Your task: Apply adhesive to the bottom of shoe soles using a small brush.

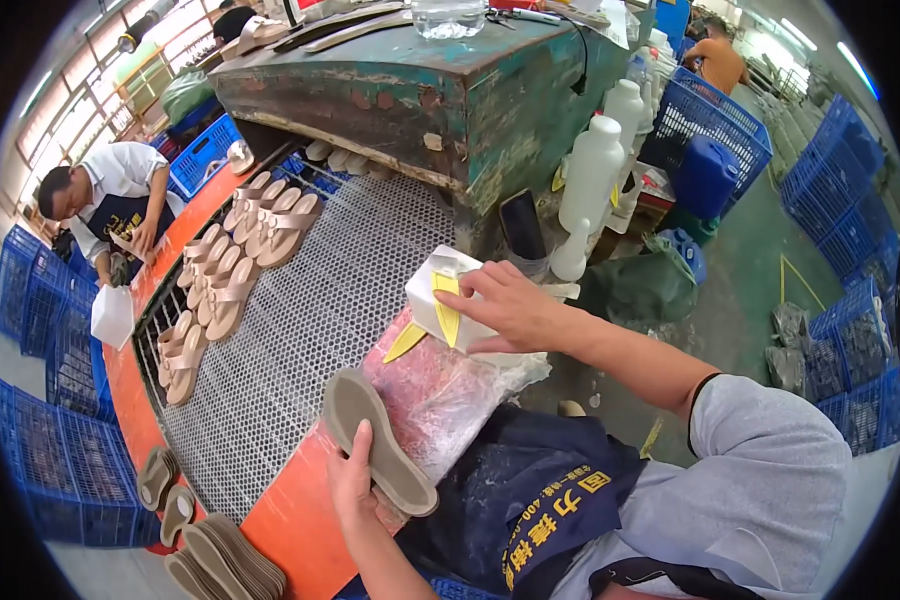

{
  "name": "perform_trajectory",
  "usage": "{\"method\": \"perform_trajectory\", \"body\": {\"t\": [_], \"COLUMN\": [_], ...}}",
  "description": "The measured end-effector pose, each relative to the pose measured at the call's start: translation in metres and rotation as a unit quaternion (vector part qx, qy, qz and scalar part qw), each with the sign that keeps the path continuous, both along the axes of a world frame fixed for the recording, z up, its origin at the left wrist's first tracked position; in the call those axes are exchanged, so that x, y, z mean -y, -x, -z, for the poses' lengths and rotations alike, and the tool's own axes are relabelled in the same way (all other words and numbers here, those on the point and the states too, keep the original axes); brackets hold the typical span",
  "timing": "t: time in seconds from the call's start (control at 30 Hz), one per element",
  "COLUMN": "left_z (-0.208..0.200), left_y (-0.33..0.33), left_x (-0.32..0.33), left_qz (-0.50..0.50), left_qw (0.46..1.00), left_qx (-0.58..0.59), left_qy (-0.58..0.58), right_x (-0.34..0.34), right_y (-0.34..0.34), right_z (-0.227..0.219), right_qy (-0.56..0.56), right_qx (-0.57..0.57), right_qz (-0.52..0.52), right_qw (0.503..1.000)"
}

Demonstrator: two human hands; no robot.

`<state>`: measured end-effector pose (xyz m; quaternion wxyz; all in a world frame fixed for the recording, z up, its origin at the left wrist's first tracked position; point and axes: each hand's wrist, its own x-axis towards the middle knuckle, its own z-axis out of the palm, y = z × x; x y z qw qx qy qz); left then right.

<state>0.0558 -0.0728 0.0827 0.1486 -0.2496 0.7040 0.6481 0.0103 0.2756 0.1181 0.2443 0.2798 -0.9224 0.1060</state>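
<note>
My left hand (352, 482) is closed around a grey-brown shoe sole (375, 435), tilted over the near edge of the conveyor. My right hand (515, 305) spreads its fingers over a white box-shaped container (430, 285). Its index fingertip touches a pointed yellow strip (446, 310) lying against the container, with the thumb apart from it. Another yellow strip (404, 342) rests beside the container. Beneath both is a plastic-wrapped, pink-stained sheet (410, 385).
Several pale thong sandals (225, 295) stand on the mesh conveyor (325, 310). Stacked soles (232, 558) lie on the orange edge at lower left. A worker (120, 195) sits across. White bottles (592, 175) and a phone (522, 227) stand by the green metal housing (370, 110). Blue crates (825, 200) line the sides.
</note>
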Motion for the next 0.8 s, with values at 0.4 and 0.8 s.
{"method": "perform_trajectory", "body": {"t": [0.4, 0.8], "left_z": [-0.001, 0.023], "left_y": [-0.007, 0.010], "left_x": [-0.004, 0.015], "left_qz": [-0.007, 0.041], "left_qw": [0.999, 0.998], "left_qx": [-0.031, -0.022], "left_qy": [0.039, 0.042], "right_x": [-0.010, -0.039], "right_y": [0.024, -0.089], "right_z": [-0.007, 0.009], "right_qy": [0.262, 0.479], "right_qx": [-0.027, 0.224], "right_qz": [0.075, 0.219], "right_qw": [0.962, 0.820]}}
